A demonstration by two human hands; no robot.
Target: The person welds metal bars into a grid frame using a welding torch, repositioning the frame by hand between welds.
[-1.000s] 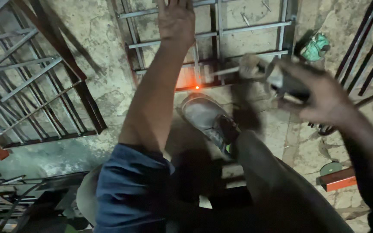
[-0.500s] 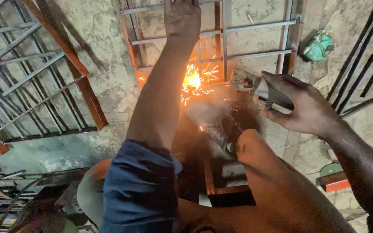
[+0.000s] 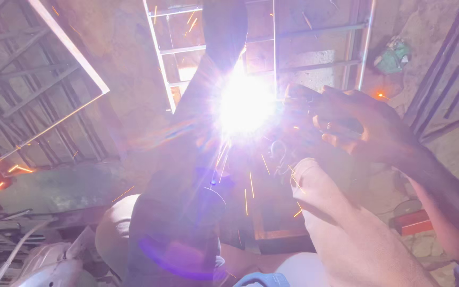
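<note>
A white-hot welding arc point(image 3: 245, 101) flares on a metal window grille point(image 3: 314, 26) lying on the stone floor, and sparks fly out from it. My left hand point(image 3: 224, 21) lies flat on the grille just above the arc, dark against the glare, with my forearm stretched up to it. To the right of the arc, my right hand point(image 3: 367, 127) grips a dark electrode holder point(image 3: 304, 101) whose tip points into the light. My bent knee point(image 3: 341, 223) rises below the right hand. The glare hides the joint itself.
Another barred metal grille point(image 3: 38, 90) leans at the left. Dark steel bars point(image 3: 447, 79) lie at the right beside a green crumpled object point(image 3: 394, 56). A red block point(image 3: 415, 222) sits at lower right, and scrap metal strips point(image 3: 27, 255) pile up at lower left.
The small orange glow grew into sparks and then a blinding white arc. My right hand moved left with the electrode holder towards the grille; my left hand stayed on it.
</note>
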